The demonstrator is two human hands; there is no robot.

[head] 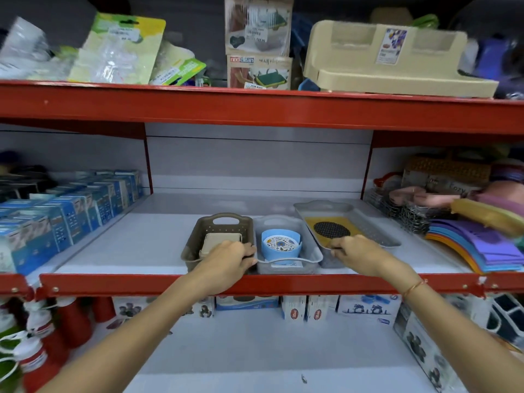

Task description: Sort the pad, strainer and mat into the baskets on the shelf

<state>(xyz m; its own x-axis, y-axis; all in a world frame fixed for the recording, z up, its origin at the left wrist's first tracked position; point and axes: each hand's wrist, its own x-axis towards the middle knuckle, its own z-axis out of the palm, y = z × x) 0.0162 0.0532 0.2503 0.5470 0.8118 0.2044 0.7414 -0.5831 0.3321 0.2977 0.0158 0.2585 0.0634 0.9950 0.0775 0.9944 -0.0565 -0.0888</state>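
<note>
Three baskets stand side by side on the middle shelf. The brown basket (204, 226) on the left holds a beige square pad (219, 240). In the grey middle basket (312, 252) sits a round blue strainer (281, 245) with a patterned label. A long grey tray basket (371, 226) on the right holds a yellow card with a black round mat (331, 230). My left hand (229, 260) grips the near right corner of the brown basket. My right hand (357, 253) closes on the near end of the long grey basket.
Blue boxes (71, 214) fill the shelf's left bay. Stacked coloured mats (479, 245) and wire racks (408, 214) lie to the right. A red shelf lip (283, 283) runs along the front edge. A beige plastic rack (391, 61) sits on the upper shelf.
</note>
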